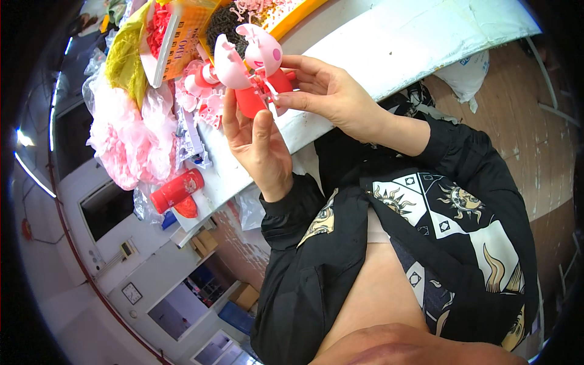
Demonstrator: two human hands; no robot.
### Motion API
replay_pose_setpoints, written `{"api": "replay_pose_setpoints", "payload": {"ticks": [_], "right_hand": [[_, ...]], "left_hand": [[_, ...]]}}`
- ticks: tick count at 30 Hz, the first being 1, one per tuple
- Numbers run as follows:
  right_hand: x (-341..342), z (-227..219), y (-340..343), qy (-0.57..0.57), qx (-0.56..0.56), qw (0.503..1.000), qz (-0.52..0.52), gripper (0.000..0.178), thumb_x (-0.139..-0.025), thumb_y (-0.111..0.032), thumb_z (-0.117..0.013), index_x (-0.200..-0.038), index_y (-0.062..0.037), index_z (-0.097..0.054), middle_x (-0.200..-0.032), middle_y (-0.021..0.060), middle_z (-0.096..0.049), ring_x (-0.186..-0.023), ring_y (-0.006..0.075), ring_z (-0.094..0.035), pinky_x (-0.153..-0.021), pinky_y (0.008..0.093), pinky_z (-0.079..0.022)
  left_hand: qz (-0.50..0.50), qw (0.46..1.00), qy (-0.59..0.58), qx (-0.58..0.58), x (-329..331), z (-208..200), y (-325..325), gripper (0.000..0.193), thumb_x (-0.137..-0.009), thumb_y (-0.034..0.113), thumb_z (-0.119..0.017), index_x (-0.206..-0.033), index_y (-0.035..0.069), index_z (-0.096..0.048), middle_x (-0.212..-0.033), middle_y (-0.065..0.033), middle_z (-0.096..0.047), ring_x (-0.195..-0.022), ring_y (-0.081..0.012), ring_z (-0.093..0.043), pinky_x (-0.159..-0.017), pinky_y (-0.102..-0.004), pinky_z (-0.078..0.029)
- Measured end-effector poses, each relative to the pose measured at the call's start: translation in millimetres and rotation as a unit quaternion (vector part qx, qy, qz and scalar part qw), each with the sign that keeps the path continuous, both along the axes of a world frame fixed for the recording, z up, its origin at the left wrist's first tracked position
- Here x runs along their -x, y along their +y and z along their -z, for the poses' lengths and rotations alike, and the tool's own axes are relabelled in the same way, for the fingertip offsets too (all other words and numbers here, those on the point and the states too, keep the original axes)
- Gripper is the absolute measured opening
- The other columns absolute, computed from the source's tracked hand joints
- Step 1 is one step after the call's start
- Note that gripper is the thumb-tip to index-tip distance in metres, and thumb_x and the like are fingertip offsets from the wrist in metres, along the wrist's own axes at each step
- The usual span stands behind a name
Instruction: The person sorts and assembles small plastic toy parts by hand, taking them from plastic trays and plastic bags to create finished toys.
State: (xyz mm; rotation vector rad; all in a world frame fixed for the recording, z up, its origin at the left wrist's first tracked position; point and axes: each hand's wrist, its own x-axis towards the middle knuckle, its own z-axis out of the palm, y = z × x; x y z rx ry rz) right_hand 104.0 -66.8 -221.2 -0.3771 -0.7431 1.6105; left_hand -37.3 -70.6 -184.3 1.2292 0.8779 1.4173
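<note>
Over the table edge I hold two halves of a pink-and-red plastic toy figure. My left hand (261, 149) is closed on the left half (232, 68), its fingers behind the red body part and its thumb in front. My right hand (334, 97) pinches the right half (264, 47), which has a rounded pink head and a red body. The halves stand apart at a slant, close together. Thin pale pink bits (266, 82) show between them; whether these belong to a half or are loose, I cannot tell.
Behind the toy, a yellow bin (298, 19) contains black and pink small parts. Pink plastic pieces (207, 103) lie on the white table (389, 58). To the left are a bag of pink parts (131, 140), a yellow bag (128, 61), an orange-and-white box (173, 45) and a red bottle (177, 190).
</note>
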Motion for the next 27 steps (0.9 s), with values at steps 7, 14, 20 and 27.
{"api": "replay_pose_setpoints", "payload": {"ticks": [7,14,20,27], "right_hand": [[2,-2,-1,0.023,0.016,0.999,0.019,0.057,-0.087,-0.014,-0.069,-0.134,0.0045,-0.042,-0.117,0.0144,-0.060,-0.110,0.0187,-0.058,-0.098,0.0307,-0.046],[-2,-3,-1,0.042,0.041,0.998,0.014,0.057,-0.087,-0.014,-0.069,-0.134,0.0062,-0.044,-0.115,0.0148,-0.062,-0.105,0.0182,-0.060,-0.096,0.0306,-0.047],[1,-3,-1,0.047,0.045,0.998,0.021,0.054,-0.087,-0.007,-0.067,-0.134,0.0060,-0.044,-0.115,0.0124,-0.062,-0.103,0.0157,-0.061,-0.094,0.0298,-0.047],[2,-2,-1,0.052,0.046,0.997,0.037,0.054,-0.084,-0.011,-0.072,-0.129,0.0060,-0.049,-0.111,0.0130,-0.064,-0.101,0.0157,-0.062,-0.091,0.0284,-0.050]], "left_hand": [[-0.045,0.996,0.079,-0.026,-12,-3,-3,0.055,-0.090,0.004,-0.062,-0.140,-0.001,-0.040,-0.134,-0.0165,-0.051,-0.118,-0.0225,-0.053,-0.098,-0.0357,-0.045],[-0.024,0.983,0.178,-0.047,-6,-9,0,0.047,-0.097,0.011,-0.052,-0.139,-0.003,-0.039,-0.140,-0.0186,-0.044,-0.124,-0.0248,-0.049,-0.107,-0.0373,-0.038],[-0.031,0.992,0.113,-0.039,-6,-9,2,0.048,-0.093,0.009,-0.057,-0.137,-0.004,-0.043,-0.134,-0.0174,-0.051,-0.119,-0.0228,-0.053,-0.103,-0.0369,-0.039],[0.002,0.997,0.074,-0.010,-5,-10,4,0.051,-0.094,0.013,-0.058,-0.139,-0.003,-0.041,-0.134,-0.0173,-0.050,-0.121,-0.0241,-0.052,-0.105,-0.0387,-0.038]]}}
